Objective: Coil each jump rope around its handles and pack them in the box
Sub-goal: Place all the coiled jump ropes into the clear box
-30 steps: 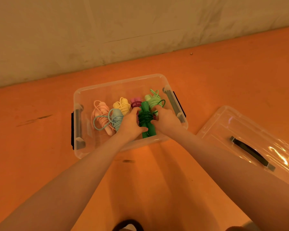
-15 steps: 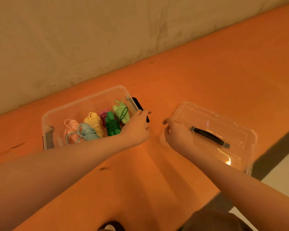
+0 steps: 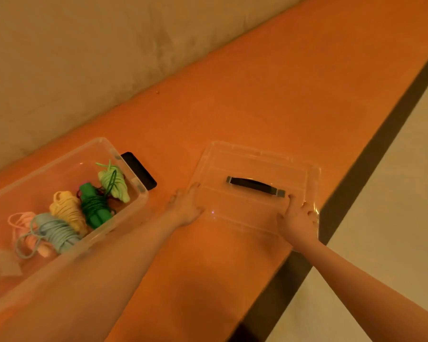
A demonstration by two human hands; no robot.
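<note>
Left fingers (image 3: 192, 191) nearly straight, spread a little, tips laid on the left rim of the lid (image 3: 255, 169); nothing gripped. Left hand (image 3: 184, 206) flat, palm down, partly on the bench (image 3: 257, 107), partly against the lid's edge. Right fingers (image 3: 307, 209) bent at the near right corner of the lid, index stretched forward onto the clear top, its tip just beside the right end of the black handle (image 3: 255, 185); the other fingers curled at the lid's right edge, though whether wrapped under that edge cannot be told. Right hand (image 3: 298, 222) over the lid's near right corner, at the bench's front edge.

Lid flat on the bench, handle up, clear plastic, uncovered apart from the two hands. Left of the lid, apart from it: the open box (image 3: 134, 180), clear, with a black latch (image 3: 139, 170) folded out on the side facing the lid. Inside the box, five coiled ropes in a row. Nearest the lid, the light green rope (image 3: 114, 182); next, further from the lid, the dark green rope (image 3: 94, 206); then the yellow rope (image 3: 68, 211), the blue rope (image 3: 56, 232), and furthest from the lid the pink rope (image 3: 22, 220). A dark reddish bit behind the dark green rope, too hidden to identify.

Behind the lid, bare bench, then the wall (image 3: 84, 58). Right of the lid, beyond the bench's edge, pale floor (image 3: 393, 218).
</note>
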